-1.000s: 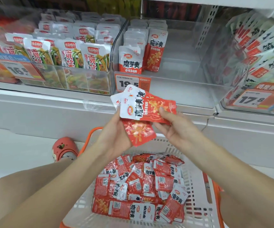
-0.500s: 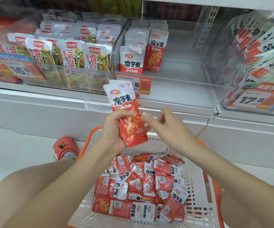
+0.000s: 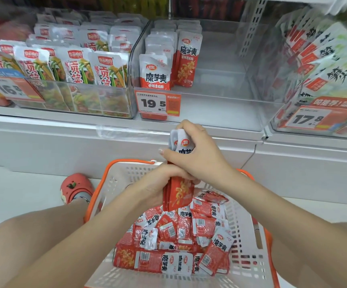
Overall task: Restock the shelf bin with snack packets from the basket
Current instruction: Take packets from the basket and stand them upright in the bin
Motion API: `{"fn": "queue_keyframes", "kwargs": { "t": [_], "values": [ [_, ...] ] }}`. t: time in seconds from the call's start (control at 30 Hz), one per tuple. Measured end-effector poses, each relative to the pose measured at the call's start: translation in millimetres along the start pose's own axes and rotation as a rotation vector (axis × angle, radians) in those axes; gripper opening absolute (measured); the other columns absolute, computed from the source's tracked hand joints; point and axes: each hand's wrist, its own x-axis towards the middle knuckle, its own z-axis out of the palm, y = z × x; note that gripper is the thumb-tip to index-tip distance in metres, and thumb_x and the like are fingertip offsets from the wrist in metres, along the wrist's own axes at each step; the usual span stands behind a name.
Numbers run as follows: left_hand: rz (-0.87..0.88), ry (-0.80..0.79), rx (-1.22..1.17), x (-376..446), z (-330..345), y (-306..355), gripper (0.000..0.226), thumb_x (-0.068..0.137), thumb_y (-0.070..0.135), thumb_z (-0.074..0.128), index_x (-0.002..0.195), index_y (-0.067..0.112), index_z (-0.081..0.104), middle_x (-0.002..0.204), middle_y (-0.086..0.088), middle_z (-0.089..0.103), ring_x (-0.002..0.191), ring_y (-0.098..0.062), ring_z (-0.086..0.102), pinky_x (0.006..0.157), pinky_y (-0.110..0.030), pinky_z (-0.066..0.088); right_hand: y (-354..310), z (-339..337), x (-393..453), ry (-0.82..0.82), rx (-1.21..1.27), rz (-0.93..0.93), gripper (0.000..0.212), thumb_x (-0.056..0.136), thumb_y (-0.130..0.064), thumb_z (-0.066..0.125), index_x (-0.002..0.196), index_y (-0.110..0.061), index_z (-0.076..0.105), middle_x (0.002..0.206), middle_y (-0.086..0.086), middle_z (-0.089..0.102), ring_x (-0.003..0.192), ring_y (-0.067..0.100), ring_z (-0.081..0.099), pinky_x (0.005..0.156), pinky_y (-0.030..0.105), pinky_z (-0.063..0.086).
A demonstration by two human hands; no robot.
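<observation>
The small stack of red-and-white snack packets (image 3: 178, 183) is now standing upright just above the basket (image 3: 249, 265), squared into one neat bundle, where a second ago the packets were fanned out crookedly and one was being turned in front of the shelf. Both hands have closed in on it: the left hand (image 3: 164, 181) grips the lower half of the stack, fingers wrapped round the red part, and the right hand (image 3: 195, 152) clamps over the white tops, thumb on the near side, fingers curled over the far edge. That right hand was loose and off the packets half a second back; now it's on them, so this looks like the tidy-up before loading. Above the basket, up on the shelf, the clear shelf bin (image 3: 220, 119) with the 19.5 price tag (image 3: 158, 103) holds only two short rows of the same packets (image 3: 168, 65) on its left side; the rest of its floor is bare. Below the hands, the basket holds a good heap of loose packets (image 3: 180, 240), so the restock is barely begun, I'd say. Left of the basket, a red clog (image 3: 74, 187) rests on the floor; the neighbouring bin of green-printed packets (image 3: 70, 65) sits left of the target bin.
</observation>
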Motion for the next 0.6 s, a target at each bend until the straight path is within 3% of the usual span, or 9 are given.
{"fn": "queue_keyframes", "kwargs": {
  "t": [0.1, 0.17, 0.23, 0.33, 0.47, 0.6],
  "values": [
    [-0.001, 0.009, 0.067, 0.4, 2.1, -0.3, 0.022, 0.057, -0.002, 0.06, 0.079, 0.003, 0.06, 0.065, -0.01, 0.059, 0.061, -0.018, 0.058, 0.059, -0.028, 0.054, 1.2, -1.0, 2.6, 0.069, 0.01, -0.024, 0.03, 0.074, -0.025, 0.072, 0.078, -0.018, 0.043, 0.081, -0.001, 0.048, 0.073, 0.011, 0.042, 0.06, 0.015, 0.032],
    [0.011, 0.027, 0.085, 0.2, 5.3, 1.1, 0.019, 0.057, -0.003, 0.058, 0.074, 0.004, 0.058, 0.059, -0.007, 0.058, 0.056, -0.017, 0.057, 0.057, -0.027, 0.052, -1.2, -1.2, 2.6, 0.053, 0.116, -0.028, 0.022, 0.073, -0.021, 0.066, 0.088, -0.027, 0.051, 0.091, -0.001, 0.056, 0.077, 0.01, 0.05, 0.065, 0.021, 0.04],
    [0.035, 0.035, 0.112, 0.1, 7.8, 2.1, 0.018, 0.063, -0.01, 0.055, 0.074, 0.005, 0.056, 0.054, -0.004, 0.059, 0.051, -0.014, 0.058, 0.056, -0.025, 0.049, -3.3, 0.1, 1.3, 0.043, 0.145, -0.04, 0.031, 0.072, -0.015, 0.063, 0.094, -0.035, 0.054, 0.103, -0.003, 0.056, 0.088, 0.002, 0.051, 0.072, 0.015, 0.041],
    [0.029, 0.067, 0.135, 3.8, 3.0, -0.2, 0.022, 0.075, -0.015, 0.047, 0.076, 0.004, 0.057, 0.059, -0.007, 0.061, 0.052, -0.015, 0.061, 0.057, -0.026, 0.051, -4.5, 3.6, 2.3, 0.049, 0.148, -0.051, 0.017, 0.073, -0.009, 0.066, 0.079, -0.018, 0.054, 0.091, -0.001, 0.049, 0.083, 0.002, 0.046, 0.065, 0.009, 0.035],
    [0.01, 0.073, 0.163, 3.8, 0.9, -3.5, 0.017, 0.061, -0.008, 0.053, 0.075, 0.0, 0.058, 0.068, -0.015, 0.06, 0.058, -0.019, 0.063, 0.058, -0.028, 0.052, -1.8, 8.3, 3.5, 0.082, 0.109, -0.056, 0.021, 0.079, -0.012, 0.069, 0.073, -0.005, 0.05, 0.067, -0.005, 0.043, 0.068, 0.005, 0.04, 0.057, 0.013, 0.03],
    [-0.099, -0.058, 0.147, 1.0, -1.6, -2.8, 0.028, 0.079, -0.019, 0.05, 0.082, 0.006, 0.063, 0.071, -0.007, 0.069, 0.067, -0.017, 0.069, 0.062, -0.032, 0.058, 2.8, 4.9, 5.9, 0.161, 0.132, -0.014, 0.022, 0.076, -0.005, 0.064, 0.071, 0.005, 0.046, 0.051, -0.008, 0.034, 0.052, 0.009, 0.03, 0.048, 0.019, 0.024]
  ]
}}
